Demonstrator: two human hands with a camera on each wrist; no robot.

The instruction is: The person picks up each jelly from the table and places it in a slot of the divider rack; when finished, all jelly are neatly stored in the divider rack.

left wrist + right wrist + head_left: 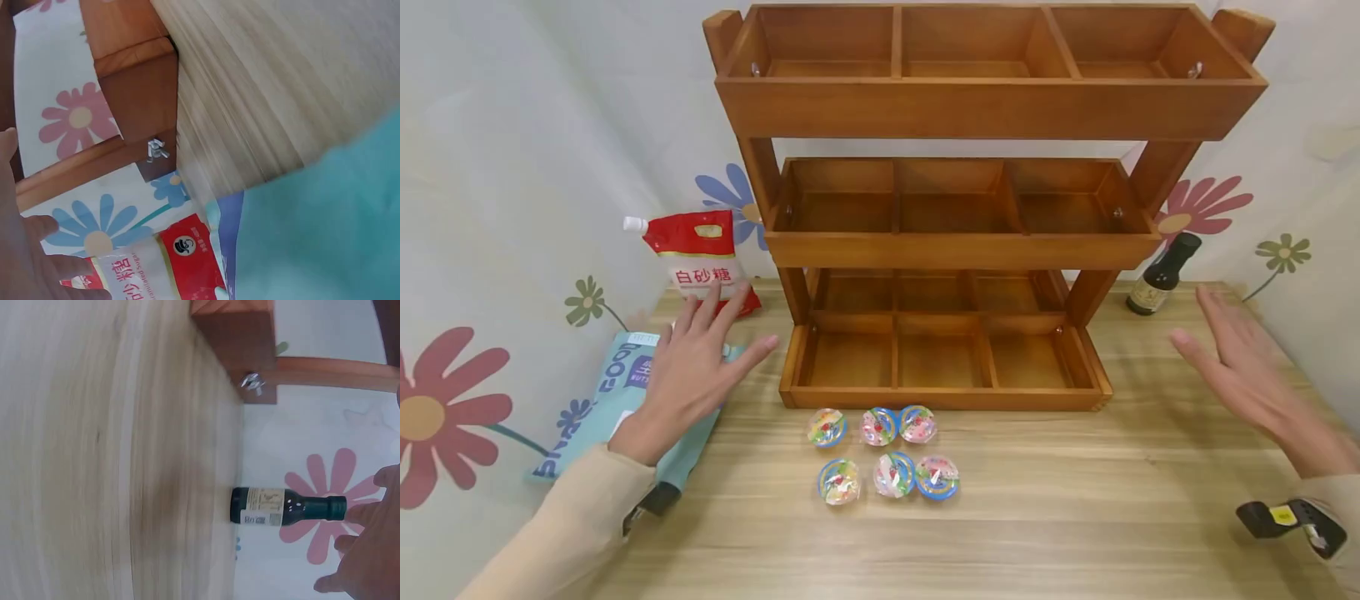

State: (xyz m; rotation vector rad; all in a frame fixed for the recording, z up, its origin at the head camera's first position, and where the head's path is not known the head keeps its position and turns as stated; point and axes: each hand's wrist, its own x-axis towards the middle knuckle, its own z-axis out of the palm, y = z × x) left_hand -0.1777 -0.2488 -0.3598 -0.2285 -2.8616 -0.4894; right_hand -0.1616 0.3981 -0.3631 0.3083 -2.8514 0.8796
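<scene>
My left hand (688,375) is held with fingers spread over a light blue bag (602,400), gripping nothing. Just beyond its fingertips stands a red and white bag of granulated sugar (703,258) with a white cap, also visible in the left wrist view as a sugar bag (165,265). On the right side, my right hand (1251,367) hovers with its fingers extended and holds nothing. Beyond it, a dark bottle (1161,275) with a green cap and pale label stands by the wall; the right wrist view shows this bottle (284,507) near the fingers.
A brown wooden three-tier rack (940,400) with divided compartments stands at the back centre. In front of it, several small clear-wrapped cups (893,475) with blue rims lie in two rows on the wooden table (1037,517). A flower-printed cloth (527,167) hangs behind and at the sides.
</scene>
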